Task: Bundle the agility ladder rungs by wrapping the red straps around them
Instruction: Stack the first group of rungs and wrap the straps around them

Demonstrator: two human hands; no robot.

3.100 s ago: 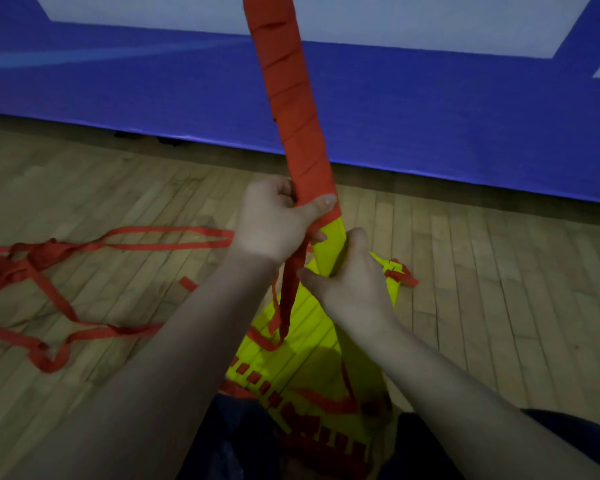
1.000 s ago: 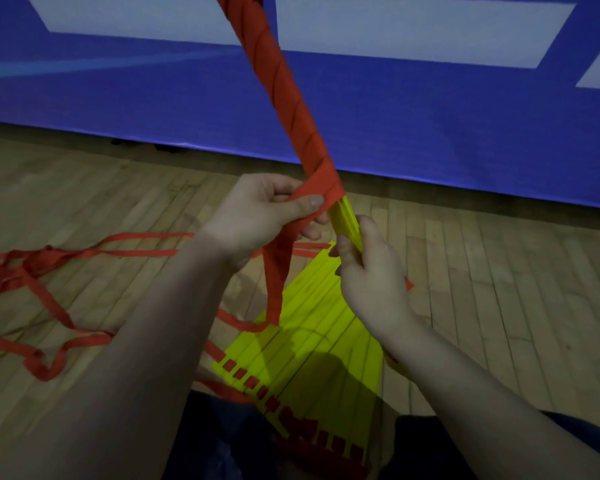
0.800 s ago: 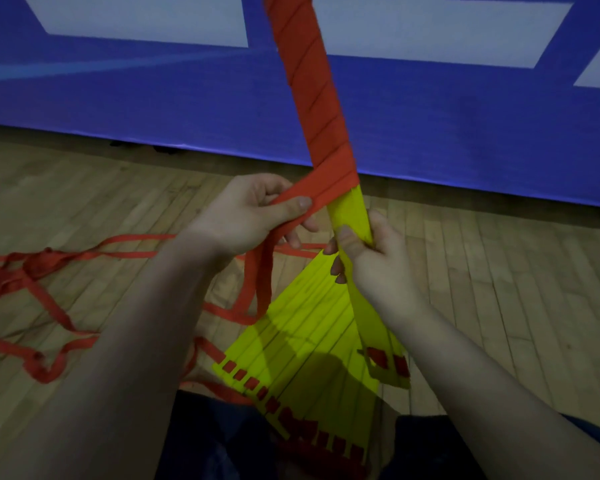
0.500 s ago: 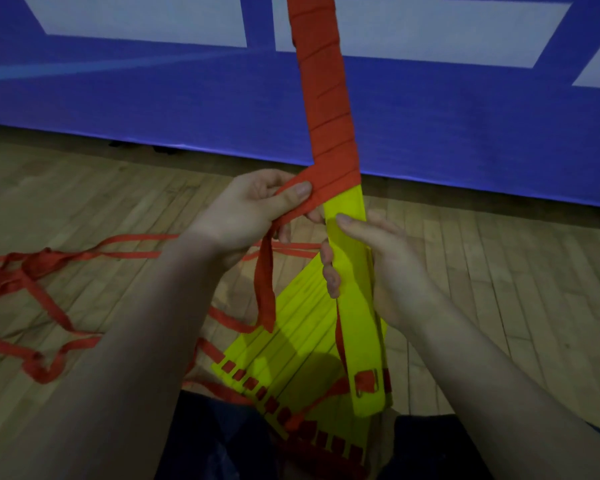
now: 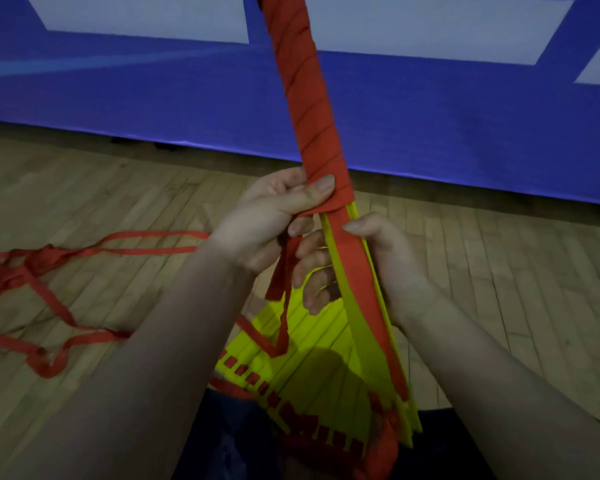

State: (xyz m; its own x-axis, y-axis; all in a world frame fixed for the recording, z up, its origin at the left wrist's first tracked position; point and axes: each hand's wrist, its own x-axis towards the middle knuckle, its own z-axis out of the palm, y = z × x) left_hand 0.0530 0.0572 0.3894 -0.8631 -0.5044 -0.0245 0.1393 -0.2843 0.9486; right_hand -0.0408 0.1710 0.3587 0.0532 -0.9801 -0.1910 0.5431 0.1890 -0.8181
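The rung bundle (image 5: 359,327) stands tilted, rising from the person's lap past the top of the view. Its upper length is spiralled in red strap (image 5: 310,112) and its lower length shows bare yellow, with more yellow rungs (image 5: 291,355) fanned out to the bundle's left. To lay this turn well, the strap probably needs tension and a slight overlap on the last coil. It should lie flat while the stack below is squeezed so no rung slips out. The left hand (image 5: 271,223) has its grip clenched at the wrap's lowest coil, thumb pressing the strap to the bundle, with the free tail hanging under the palm. The right hand (image 5: 385,268) grasps the bare stack just below, fingers curled round it. Loose straps (image 5: 49,271) trail over the wooden floor (image 5: 118,188) left of the bundle, and a blue wall pad (image 5: 465,133) stands behind it.
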